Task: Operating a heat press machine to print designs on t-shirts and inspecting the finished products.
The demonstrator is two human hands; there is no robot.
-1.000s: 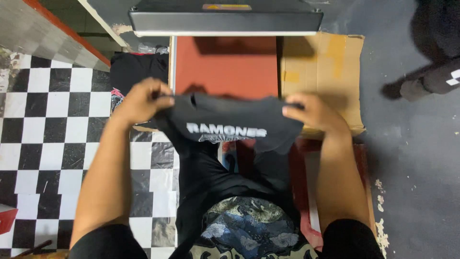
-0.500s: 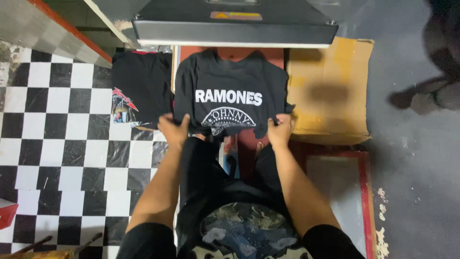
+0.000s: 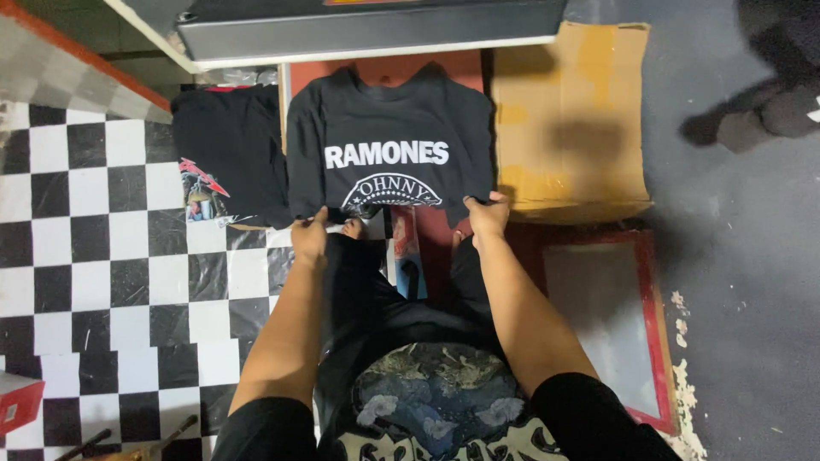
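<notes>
Both hands are closed in a pinch on the lower edge of a black cotton T-shirt with a white printed chest design (image 3: pixel 389 154): the left hand (image 3: pixel 310 237) grips the hem at its near left corner, the right hand (image 3: pixel 487 218) grips it at the near right corner. The shirt lies spread flat just beyond the hands, on a red flat platen (image 3: pixel 384 70), under the raised grey metal top plate of a press (image 3: pixel 367 30).

The lower part of the shirt hangs off the near edge toward the person's body, so I'd judge that an uneven pull from either hand could skew the print or leave a crease under it. The raised plate sits right above the cloth; reaching further in would bring the knuckles close to it.

Just left of the left hand lies a second black T-shirt with a red and coloured graphic (image 3: pixel 224 158), its edge touching the first one; a careless tug might drag it along.

Right of the right hand stands a brown cardboard box (image 3: pixel 568 119), flaps shut, so I cannot tell what is in it. Nearer, on the floor, lies a red-framed screen (image 3: pixel 653 299).
</notes>
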